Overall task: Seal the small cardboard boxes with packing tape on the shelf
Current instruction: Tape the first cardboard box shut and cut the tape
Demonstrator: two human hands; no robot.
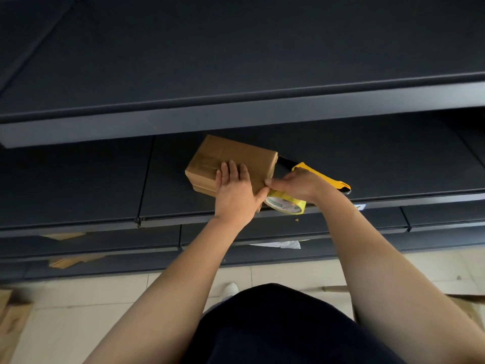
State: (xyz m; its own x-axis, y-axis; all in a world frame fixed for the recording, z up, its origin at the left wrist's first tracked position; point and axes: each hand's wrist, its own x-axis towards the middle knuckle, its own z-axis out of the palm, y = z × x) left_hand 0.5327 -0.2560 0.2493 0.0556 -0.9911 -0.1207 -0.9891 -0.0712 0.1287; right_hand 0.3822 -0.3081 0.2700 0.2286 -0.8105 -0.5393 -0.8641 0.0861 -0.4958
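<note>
Spanning the view beyond your fingers, the dark grey metal shelf (78,185) carries the work, with another shelf board overhanging it above. The small brown cardboard box (236,153) lies on that shelf directly under your left fingers, its flaps closed and shiny tape strips already crossing its far-left part. Your left hand (236,190) lies flat on the box top, fingers straight and together, pressing down with the thumb spread toward the near right corner, gripping nothing. Your right hand (296,183) sits just right of that thumb, its thumb and forefinger pinched together at the box's near right corner. They grip the yellow-green printed roll of packing tape (286,203), which hangs under your right palm at the shelf's front edge. Whether the tape end is already stuck to the cardboard cannot be told. Behind your right knuckles, a yellow and black tool handle (320,177) lies on the shelf, one end hidden behind the box. Below your wrists, on lower shelves, lie flat brown cardboard scraps (73,260) and a white paper sheet (280,244).
</note>
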